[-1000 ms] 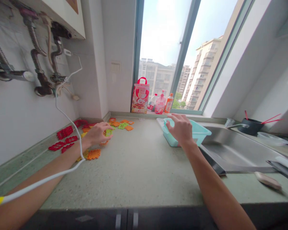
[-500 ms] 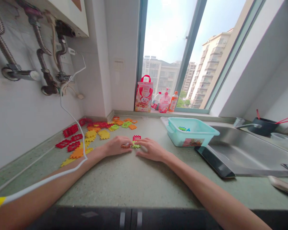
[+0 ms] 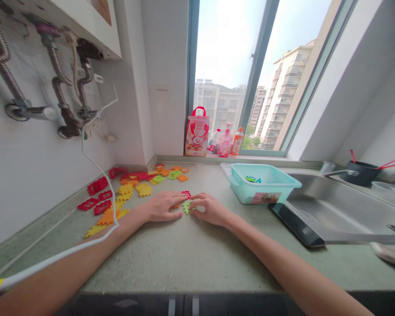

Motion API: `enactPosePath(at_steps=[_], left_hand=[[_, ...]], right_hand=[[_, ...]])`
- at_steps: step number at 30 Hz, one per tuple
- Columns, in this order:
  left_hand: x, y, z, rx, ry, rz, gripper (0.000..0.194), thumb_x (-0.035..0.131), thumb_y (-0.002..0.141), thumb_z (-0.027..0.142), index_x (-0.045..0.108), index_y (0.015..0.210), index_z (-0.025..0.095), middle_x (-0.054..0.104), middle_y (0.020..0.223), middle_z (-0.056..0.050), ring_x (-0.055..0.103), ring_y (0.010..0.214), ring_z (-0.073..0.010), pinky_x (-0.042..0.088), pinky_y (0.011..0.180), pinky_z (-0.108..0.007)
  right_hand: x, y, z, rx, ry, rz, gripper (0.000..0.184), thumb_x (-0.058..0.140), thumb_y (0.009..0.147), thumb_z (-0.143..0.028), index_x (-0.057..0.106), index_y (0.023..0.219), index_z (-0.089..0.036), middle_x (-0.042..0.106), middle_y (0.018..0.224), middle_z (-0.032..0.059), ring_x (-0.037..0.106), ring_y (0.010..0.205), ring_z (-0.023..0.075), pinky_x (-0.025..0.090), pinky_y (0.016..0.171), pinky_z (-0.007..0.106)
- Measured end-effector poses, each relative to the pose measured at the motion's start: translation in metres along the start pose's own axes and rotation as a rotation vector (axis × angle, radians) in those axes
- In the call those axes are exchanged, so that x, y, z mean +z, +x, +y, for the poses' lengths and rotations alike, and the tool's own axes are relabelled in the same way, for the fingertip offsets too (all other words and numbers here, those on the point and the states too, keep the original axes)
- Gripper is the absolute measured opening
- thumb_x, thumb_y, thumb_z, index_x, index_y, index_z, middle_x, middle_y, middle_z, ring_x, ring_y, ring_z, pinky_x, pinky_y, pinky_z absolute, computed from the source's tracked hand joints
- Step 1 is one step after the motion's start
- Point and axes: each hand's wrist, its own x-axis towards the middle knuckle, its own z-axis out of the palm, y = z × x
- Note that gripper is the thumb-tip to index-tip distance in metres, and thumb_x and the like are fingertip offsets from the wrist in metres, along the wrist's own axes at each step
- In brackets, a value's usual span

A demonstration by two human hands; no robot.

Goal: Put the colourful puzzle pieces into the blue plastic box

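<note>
Both my hands rest together on the green countertop point(image 3: 191, 250). My left hand point(image 3: 163, 206) lies palm down, its fingers over an orange toothed plastic tile. My right hand point(image 3: 210, 209) pinches a light green toothed tile point(image 3: 186, 206) between the two hands. A red tile point(image 3: 186, 193) stands just behind my fingertips. More red, yellow, orange and green tiles point(image 3: 131, 189) lie scattered to the left along the wall.
A turquoise plastic tub point(image 3: 265, 189) with small pieces inside stands right of my hands, beside a steel sink point(image 3: 342, 210). A white cable point(image 3: 95, 162) hangs from wall pipes across my left arm. A red bag point(image 3: 196, 137) and bottles point(image 3: 228, 142) stand on the window sill.
One second ago my left hand was at the tile pile and my right at the tub. Both came together at the counter's middle and have kept handling the small tiles there since.
</note>
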Motion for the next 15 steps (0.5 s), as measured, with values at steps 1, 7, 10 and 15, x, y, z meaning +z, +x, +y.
enactPosePath(at_steps=[1, 7, 10, 15], left_hand=[[-0.002, -0.001, 0.000, -0.033, 0.022, 0.014, 0.064, 0.062, 0.098, 0.056, 0.051, 0.155, 0.028, 0.055, 0.156, -0.009, 0.054, 0.141, -0.0310, 0.039, 0.119, -0.043], [-0.021, -0.011, -0.014, -0.189, 0.164, 0.054, 0.031, 0.057, 0.100, 0.046, 0.072, 0.115, 0.023, 0.072, 0.112, -0.009, 0.067, 0.106, -0.0277, 0.050, 0.094, -0.038], [-0.029, -0.018, -0.025, -0.225, 0.203, 0.053, 0.027, 0.062, 0.091, 0.036, 0.070, 0.113, 0.024, 0.069, 0.119, -0.009, 0.067, 0.102, -0.0267, 0.050, 0.091, -0.036], [-0.039, -0.026, -0.043, -0.327, 0.210, 0.032, 0.022, 0.068, 0.081, 0.041, 0.072, 0.097, 0.026, 0.071, 0.106, -0.006, 0.067, 0.091, -0.0265, 0.049, 0.089, -0.038]], right_hand=[[0.000, -0.001, -0.001, 0.006, -0.003, 0.000, 0.011, 0.075, 0.092, -0.021, 0.079, 0.101, -0.025, 0.073, 0.127, 0.0089, 0.068, 0.116, 0.0245, 0.052, 0.105, 0.041], [-0.002, -0.004, -0.009, 0.011, 0.021, -0.046, 0.008, 0.076, 0.091, -0.025, 0.072, 0.097, -0.022, 0.073, 0.124, 0.0100, 0.067, 0.117, 0.0248, 0.053, 0.103, 0.039], [-0.005, -0.004, -0.007, -0.008, 0.032, -0.071, 0.009, 0.075, 0.092, -0.028, 0.069, 0.096, -0.022, 0.075, 0.115, 0.0081, 0.067, 0.114, 0.0237, 0.053, 0.101, 0.037], [-0.010, -0.006, -0.003, -0.018, 0.021, -0.085, 0.010, 0.074, 0.094, -0.030, 0.067, 0.096, -0.023, 0.075, 0.111, 0.0068, 0.067, 0.113, 0.0232, 0.052, 0.101, 0.036]])
